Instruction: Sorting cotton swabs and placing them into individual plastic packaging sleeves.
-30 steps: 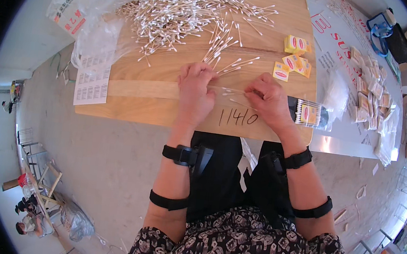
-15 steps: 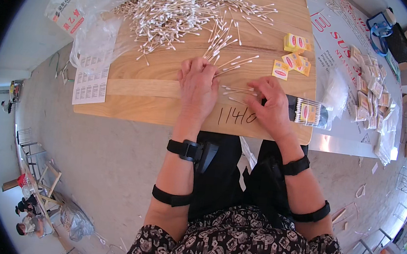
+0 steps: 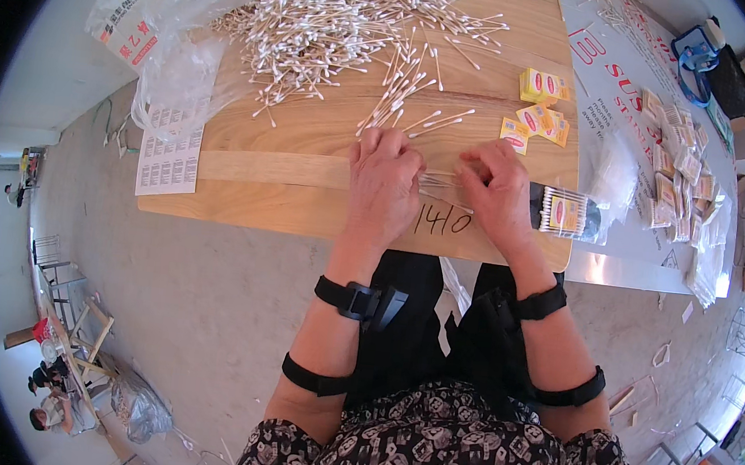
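Note:
A few cotton swabs [image 3: 439, 185] stretch between my two hands, just above the board's near edge. My left hand [image 3: 383, 184] is curled with its fingertips closed on their left ends. At the other ends, my right hand [image 3: 499, 191] has thumb and fingers pinched together on the swabs; the exact grip is partly hidden. Beyond my left hand lies a loose group of cotton swabs [image 3: 401, 92], which runs back to a big heap [image 3: 320, 30]. To the right of my right hand, a row of swabs with a yellow card [image 3: 563, 211] rests on a dark holder.
Yellow cards [image 3: 543, 86] lie stacked and scattered at the wooden board's [image 3: 258, 168] right. Further right, filled swab packets [image 3: 679, 168] pile up on a metal-coloured sheet beside clear plastic bags [image 3: 613, 171]. A printed paper sheet [image 3: 169, 155] and plastic sacking [image 3: 169, 60] lie at left.
My left hand has moved right, toward my right hand, and closed on the ends of the swabs that lay between them. My right hand has shifted only slightly.

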Action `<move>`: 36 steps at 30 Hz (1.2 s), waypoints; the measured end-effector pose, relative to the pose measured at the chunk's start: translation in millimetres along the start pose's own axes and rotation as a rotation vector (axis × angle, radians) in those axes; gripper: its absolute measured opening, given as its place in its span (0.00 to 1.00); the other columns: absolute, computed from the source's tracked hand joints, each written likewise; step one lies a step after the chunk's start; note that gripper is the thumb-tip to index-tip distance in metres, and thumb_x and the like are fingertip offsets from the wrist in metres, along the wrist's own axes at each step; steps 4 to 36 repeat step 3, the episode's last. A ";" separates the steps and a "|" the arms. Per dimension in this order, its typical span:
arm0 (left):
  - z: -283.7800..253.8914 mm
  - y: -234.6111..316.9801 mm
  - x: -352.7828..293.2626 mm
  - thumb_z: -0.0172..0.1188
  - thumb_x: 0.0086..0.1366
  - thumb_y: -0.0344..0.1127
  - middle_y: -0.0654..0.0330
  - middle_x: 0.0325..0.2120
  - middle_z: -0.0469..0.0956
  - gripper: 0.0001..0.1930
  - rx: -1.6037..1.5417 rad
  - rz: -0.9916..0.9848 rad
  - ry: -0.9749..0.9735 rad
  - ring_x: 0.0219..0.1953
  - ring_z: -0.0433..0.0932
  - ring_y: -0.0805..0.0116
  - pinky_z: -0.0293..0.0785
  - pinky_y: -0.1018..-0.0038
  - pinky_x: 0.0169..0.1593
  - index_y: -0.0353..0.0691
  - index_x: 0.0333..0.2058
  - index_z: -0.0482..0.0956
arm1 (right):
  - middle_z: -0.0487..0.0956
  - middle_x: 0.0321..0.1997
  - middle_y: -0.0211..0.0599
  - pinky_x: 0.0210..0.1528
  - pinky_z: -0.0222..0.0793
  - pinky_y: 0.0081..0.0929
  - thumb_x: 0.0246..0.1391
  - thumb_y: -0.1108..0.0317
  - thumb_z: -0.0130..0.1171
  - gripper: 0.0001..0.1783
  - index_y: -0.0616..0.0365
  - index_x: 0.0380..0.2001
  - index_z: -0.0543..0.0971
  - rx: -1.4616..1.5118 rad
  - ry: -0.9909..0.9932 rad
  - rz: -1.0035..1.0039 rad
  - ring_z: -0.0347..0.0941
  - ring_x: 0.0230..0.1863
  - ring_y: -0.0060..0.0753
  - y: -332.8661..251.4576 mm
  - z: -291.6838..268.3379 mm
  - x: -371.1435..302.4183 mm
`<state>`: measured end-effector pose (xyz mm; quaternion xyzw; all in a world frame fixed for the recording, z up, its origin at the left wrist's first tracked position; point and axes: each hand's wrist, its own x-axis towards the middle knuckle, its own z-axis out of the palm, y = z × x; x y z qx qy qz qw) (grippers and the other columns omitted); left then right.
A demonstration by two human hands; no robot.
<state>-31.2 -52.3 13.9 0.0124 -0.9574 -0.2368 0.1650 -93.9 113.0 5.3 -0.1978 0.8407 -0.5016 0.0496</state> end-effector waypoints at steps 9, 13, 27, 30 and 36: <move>2.3 -4.3 1.6 0.61 0.49 0.24 0.58 0.34 0.74 0.07 -0.010 -0.105 0.153 0.48 0.69 0.55 0.63 0.59 0.51 0.42 0.28 0.81 | 0.75 0.39 0.49 0.42 0.71 0.39 0.44 0.72 0.63 0.14 0.60 0.37 0.78 -0.123 0.041 -0.128 0.75 0.39 0.48 3.8 0.5 22.8; 2.3 -4.3 1.6 0.61 0.49 0.24 0.58 0.34 0.74 0.07 -0.010 -0.105 0.153 0.48 0.69 0.55 0.63 0.59 0.51 0.42 0.28 0.81 | 0.75 0.39 0.49 0.42 0.71 0.39 0.44 0.72 0.63 0.14 0.60 0.37 0.78 -0.123 0.041 -0.128 0.75 0.39 0.48 3.8 0.5 22.8; 2.3 -4.3 1.6 0.61 0.49 0.24 0.58 0.34 0.74 0.07 -0.010 -0.105 0.153 0.48 0.69 0.55 0.63 0.59 0.51 0.42 0.28 0.81 | 0.75 0.39 0.49 0.42 0.71 0.39 0.44 0.72 0.63 0.14 0.60 0.37 0.78 -0.123 0.041 -0.128 0.75 0.39 0.48 3.8 0.5 22.8; 2.3 -4.3 1.6 0.61 0.49 0.24 0.58 0.34 0.74 0.07 -0.010 -0.105 0.153 0.48 0.69 0.55 0.63 0.59 0.51 0.42 0.28 0.81 | 0.75 0.39 0.49 0.42 0.71 0.39 0.44 0.72 0.63 0.14 0.60 0.37 0.78 -0.123 0.041 -0.128 0.75 0.39 0.48 3.8 0.5 22.8; 2.3 -4.3 1.6 0.61 0.49 0.24 0.58 0.34 0.74 0.07 -0.010 -0.105 0.153 0.48 0.69 0.55 0.63 0.59 0.51 0.42 0.28 0.81 | 0.75 0.39 0.49 0.42 0.71 0.39 0.44 0.72 0.63 0.14 0.60 0.37 0.78 -0.123 0.041 -0.128 0.75 0.39 0.48 3.8 0.5 22.8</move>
